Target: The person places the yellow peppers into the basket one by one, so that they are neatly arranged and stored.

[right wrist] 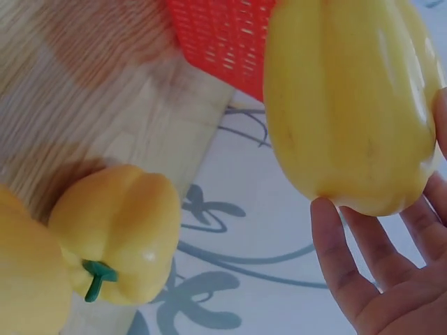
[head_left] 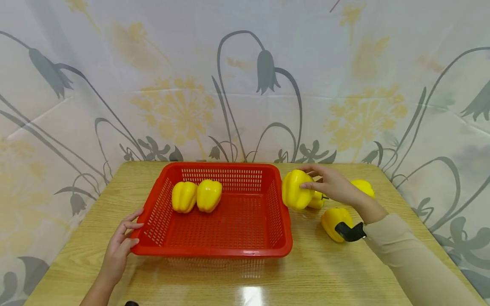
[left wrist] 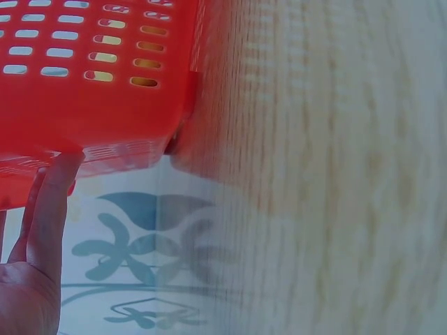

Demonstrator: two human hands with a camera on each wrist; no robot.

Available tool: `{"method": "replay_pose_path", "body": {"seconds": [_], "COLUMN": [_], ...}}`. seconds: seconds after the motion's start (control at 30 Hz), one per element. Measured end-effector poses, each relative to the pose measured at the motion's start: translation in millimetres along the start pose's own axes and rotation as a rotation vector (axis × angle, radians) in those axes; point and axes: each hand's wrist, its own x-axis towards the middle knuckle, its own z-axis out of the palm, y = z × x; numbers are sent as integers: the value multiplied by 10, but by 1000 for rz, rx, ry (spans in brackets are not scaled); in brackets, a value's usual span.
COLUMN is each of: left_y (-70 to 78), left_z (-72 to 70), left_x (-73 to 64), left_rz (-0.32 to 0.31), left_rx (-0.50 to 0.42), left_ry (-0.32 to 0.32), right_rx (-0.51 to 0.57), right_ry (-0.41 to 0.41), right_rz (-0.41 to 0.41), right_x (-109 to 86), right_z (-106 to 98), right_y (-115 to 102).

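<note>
My right hand (head_left: 333, 185) holds a yellow bell pepper (head_left: 296, 189) just off the right rim of a red plastic basket (head_left: 229, 252). In the right wrist view, the fingers (right wrist: 335, 244) reach round the end of that bell pepper (right wrist: 349, 105). My left hand (head_left: 118, 250) grips the basket's left rim. Seen from the left wrist, its fingers (left wrist: 52, 216) lie against the underside of the rim. Inside the basket, two yellow bell peppers (head_left: 184, 197) (head_left: 209, 195) sit side by side toward the back left.
Right of the basket, more yellow bell peppers (head_left: 336, 223) (head_left: 363, 187) (head_left: 316, 200) lie on the wooden table (head_left: 306, 272), one partly behind the held one. A flower-patterned sheet (head_left: 245, 119) hangs behind the table's back edge. A black strap (head_left: 350, 231) circles the right wrist.
</note>
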Motion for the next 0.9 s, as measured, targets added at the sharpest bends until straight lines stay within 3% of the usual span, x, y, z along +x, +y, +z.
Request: {"method": "replay_pose_path", "body": {"seconds": [0.33, 0.6, 0.9], "left_y": [4, 8, 14], "left_z": [4, 6, 3], "left_x": [3, 8, 3], "left_rz": [-8, -2, -22], "left_rx": [6, 0, 13], "left_ry": [7, 7, 11], "right_rx": [-10, -47, -76], "right_ry": [-16, -53, -117], "right_rz": [-79, -62, -77], "right_x": [160, 242, 368], "right_z": [76, 99, 216], "right_y": [-68, -133, -369]}}
